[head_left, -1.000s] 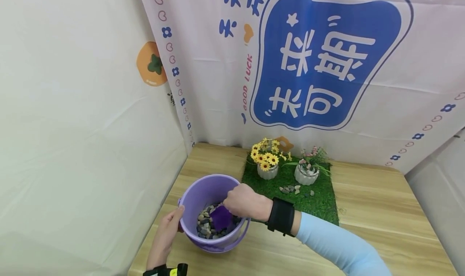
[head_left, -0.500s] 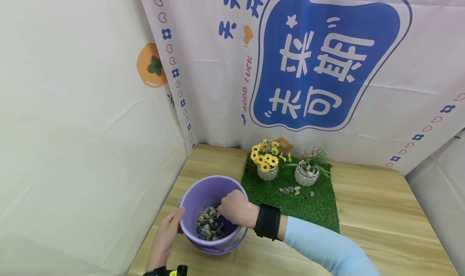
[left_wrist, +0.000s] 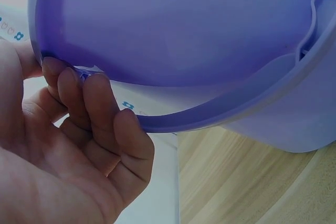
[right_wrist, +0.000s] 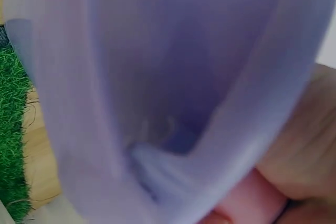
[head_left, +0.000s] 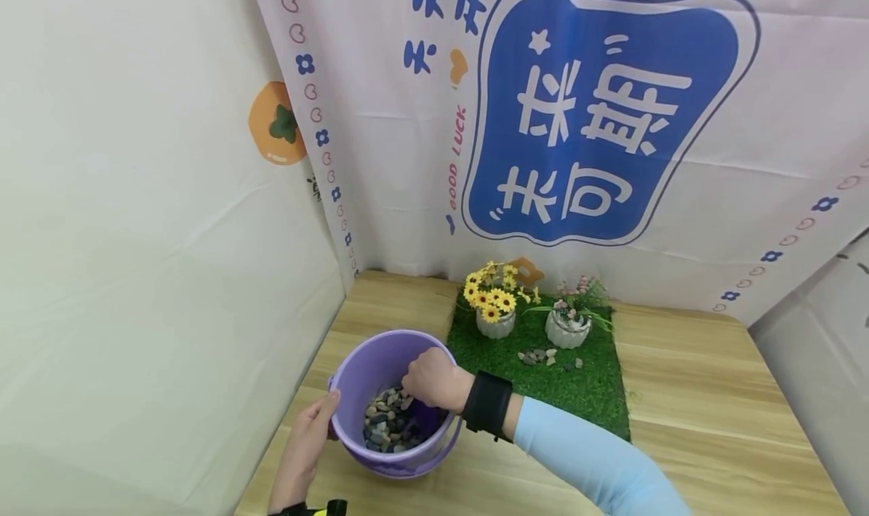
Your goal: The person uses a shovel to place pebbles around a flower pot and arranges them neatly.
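Note:
A purple bucket (head_left: pixel 366 348) stands at the table's front left, part filled with mixed pebbles (head_left: pixel 387 427). My right hand (head_left: pixel 426 377) reaches inside it, fingers curled round a purple scoop whose blade is hidden under the hand. In the right wrist view the scoop (right_wrist: pixel 157 93) is a blurred purple shape with my right hand (right_wrist: pixel 294 177) at the lower right. My left hand (head_left: pixel 314 430) holds the bucket's left side. In the left wrist view its fingers (left_wrist: pixel 86 103) curl up against the bucket (left_wrist: pixel 184 24) at its rim.
A green grass mat (head_left: pixel 591 389) lies behind the bucket with a yellow-flower pot (head_left: pixel 495 323), a pink-flower pot (head_left: pixel 566 333) and a few loose pebbles (head_left: pixel 539 356). Bare wooden table (head_left: pixel 692 395) stretches right. A white wall on the left and a printed banner behind close the space.
My right hand has moved left and down into the bucket. The scoop's blade, seen above the pebbles a second ago, is now hidden. The left hand stays on the bucket.

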Tool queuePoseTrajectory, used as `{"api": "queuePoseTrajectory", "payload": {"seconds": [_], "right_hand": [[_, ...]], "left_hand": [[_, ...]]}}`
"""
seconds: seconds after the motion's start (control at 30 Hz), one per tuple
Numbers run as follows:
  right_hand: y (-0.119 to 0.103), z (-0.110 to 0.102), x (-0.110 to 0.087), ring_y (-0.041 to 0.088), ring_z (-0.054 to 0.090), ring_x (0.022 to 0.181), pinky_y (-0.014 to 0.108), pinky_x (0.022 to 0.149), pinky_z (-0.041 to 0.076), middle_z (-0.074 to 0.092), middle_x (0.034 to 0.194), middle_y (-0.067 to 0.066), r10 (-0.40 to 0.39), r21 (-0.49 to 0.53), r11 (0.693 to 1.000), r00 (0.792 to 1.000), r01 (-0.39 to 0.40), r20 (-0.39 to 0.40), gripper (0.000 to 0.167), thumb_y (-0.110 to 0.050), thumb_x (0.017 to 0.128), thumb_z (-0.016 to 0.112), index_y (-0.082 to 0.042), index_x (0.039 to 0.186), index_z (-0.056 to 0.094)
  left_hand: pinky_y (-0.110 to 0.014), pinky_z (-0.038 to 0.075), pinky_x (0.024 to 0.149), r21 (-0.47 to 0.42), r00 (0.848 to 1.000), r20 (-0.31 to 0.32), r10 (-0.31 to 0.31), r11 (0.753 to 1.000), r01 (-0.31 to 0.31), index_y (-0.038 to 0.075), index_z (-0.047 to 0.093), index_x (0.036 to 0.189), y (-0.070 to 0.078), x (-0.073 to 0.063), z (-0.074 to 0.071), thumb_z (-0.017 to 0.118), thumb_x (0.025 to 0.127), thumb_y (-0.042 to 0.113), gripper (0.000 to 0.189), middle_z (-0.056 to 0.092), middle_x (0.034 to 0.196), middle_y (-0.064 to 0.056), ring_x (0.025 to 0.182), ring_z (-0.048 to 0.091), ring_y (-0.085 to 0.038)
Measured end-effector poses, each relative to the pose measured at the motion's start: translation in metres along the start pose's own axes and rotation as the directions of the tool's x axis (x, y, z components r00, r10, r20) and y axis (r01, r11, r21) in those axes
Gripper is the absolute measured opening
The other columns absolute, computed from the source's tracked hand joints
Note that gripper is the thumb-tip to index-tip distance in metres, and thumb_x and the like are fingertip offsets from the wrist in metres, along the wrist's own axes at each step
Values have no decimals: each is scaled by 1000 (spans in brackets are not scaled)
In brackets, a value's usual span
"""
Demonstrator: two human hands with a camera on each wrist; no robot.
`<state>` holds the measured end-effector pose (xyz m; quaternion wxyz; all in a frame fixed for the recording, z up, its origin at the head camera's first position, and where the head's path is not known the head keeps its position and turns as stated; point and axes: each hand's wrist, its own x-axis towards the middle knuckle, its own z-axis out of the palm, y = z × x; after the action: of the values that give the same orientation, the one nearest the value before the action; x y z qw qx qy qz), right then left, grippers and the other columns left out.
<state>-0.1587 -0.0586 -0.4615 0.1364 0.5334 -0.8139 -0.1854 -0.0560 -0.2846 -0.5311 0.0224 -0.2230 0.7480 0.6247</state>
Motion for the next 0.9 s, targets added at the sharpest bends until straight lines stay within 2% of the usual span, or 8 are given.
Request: {"api": "queuePoseTrajectory", "payload": {"seconds": [0.1, 0.23, 0.4, 0.7, 0.9], "right_hand": [[3, 2, 5, 10, 12, 52, 27, 53, 14, 14, 55, -5, 3, 35, 999, 997, -6, 77, 50, -25, 98, 58, -23, 60, 26], [5, 4, 12, 11, 16, 54, 27, 54, 17, 23, 56, -5, -1, 89, 996, 982, -16, 187, 44, -19, 98, 58, -23, 62, 33], [6, 7, 18, 11, 18, 57, 28, 54, 19, 26, 57, -5, 11, 97, 995, 963, -39, 270, 43, -15, 95, 60, -23, 63, 33], [1, 9, 18, 11, 20, 54, 27, 52, 22, 25, 54, -6, 90, 68, 992, 967, -109, 239, 45, -18, 92, 64, -23, 60, 33], [-1, 14, 11, 9, 29, 48, 25, 49, 27, 34, 53, -7, 76, 73, 993, 978, -92, 194, 41, -22, 93, 64, -23, 60, 39]], "left_hand": [[-31, 46, 73, 9, 1000, -9, 9, 1000, -9, -6, 66, 100, 0, -1, 0, 49, 101, 46, 54, 66, 76, -5, 68, 59, -14], [-31, 46, 72, 15, 999, -34, 18, 1000, -17, -6, 66, 98, -1, -1, 2, 49, 101, 45, 53, 64, 73, -3, 67, 57, -14], [-28, 44, 66, 35, 996, -66, 51, 998, -49, -4, 62, 86, -1, -1, 5, 49, 101, 46, 54, 57, 66, 2, 64, 53, -13], [-27, 43, 65, 34, 994, -95, 53, 998, -50, -1, 58, 80, 2, -2, 6, 49, 101, 46, 53, 56, 67, 3, 63, 52, -11], [-28, 46, 67, 34, 995, -97, 39, 999, -36, -2, 62, 86, 1, -1, 7, 49, 101, 48, 53, 60, 69, 2, 65, 55, -11]]}}
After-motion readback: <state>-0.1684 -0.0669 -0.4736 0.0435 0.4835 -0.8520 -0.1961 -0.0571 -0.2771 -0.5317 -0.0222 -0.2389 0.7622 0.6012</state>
